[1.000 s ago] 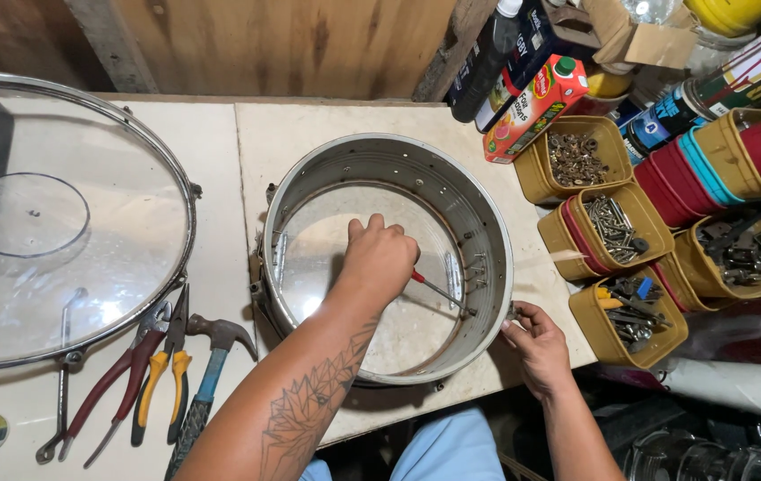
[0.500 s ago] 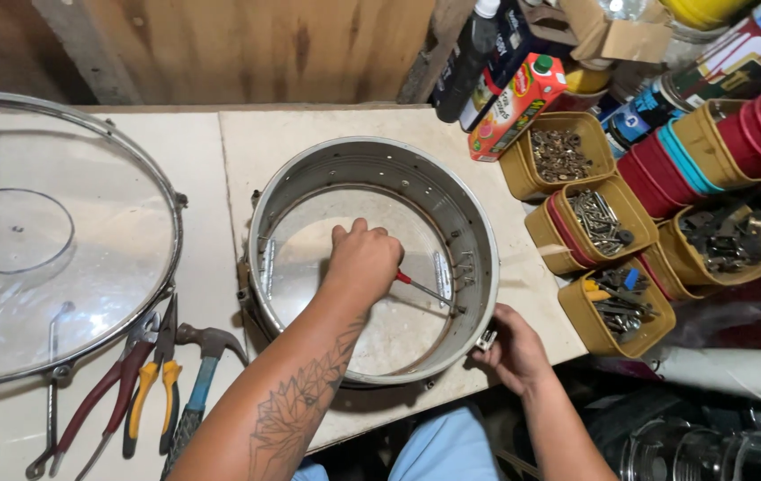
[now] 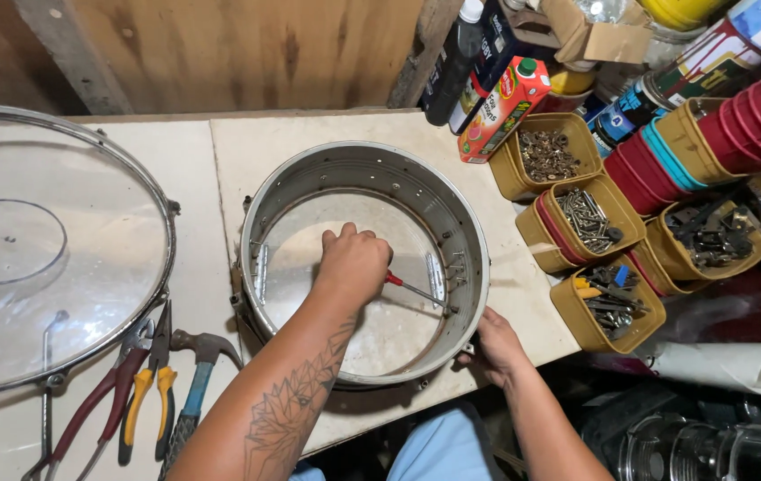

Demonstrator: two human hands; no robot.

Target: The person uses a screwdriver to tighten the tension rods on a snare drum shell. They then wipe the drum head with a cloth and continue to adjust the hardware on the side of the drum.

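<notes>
A round metal drum shell (image 3: pixel 309 174) lies open side up on the pale workbench (image 3: pixel 220 151). My left hand (image 3: pixel 354 263) reaches inside it, shut on a red-handled screwdriver (image 3: pixel 416 289) whose tip meets the shell's inner right wall. My right hand (image 3: pixel 494 346) presses on the outside of the shell at its lower right rim, by the bench edge; what its fingers hold is hidden.
A clear drum head in a metal hoop (image 3: pixel 51 249) lies at the left. Pliers (image 3: pixel 144 383) and a hammer (image 3: pixel 193 374) rest below it. Yellow tubs of screws and bolts (image 3: pixel 590 218), stacked cups (image 3: pixel 736 134), bottles and a carton (image 3: pixel 500 107) crowd the right.
My right hand has moved from beside the shell to against its lower right outer wall. The left hand with the screwdriver stays in the same spot inside.
</notes>
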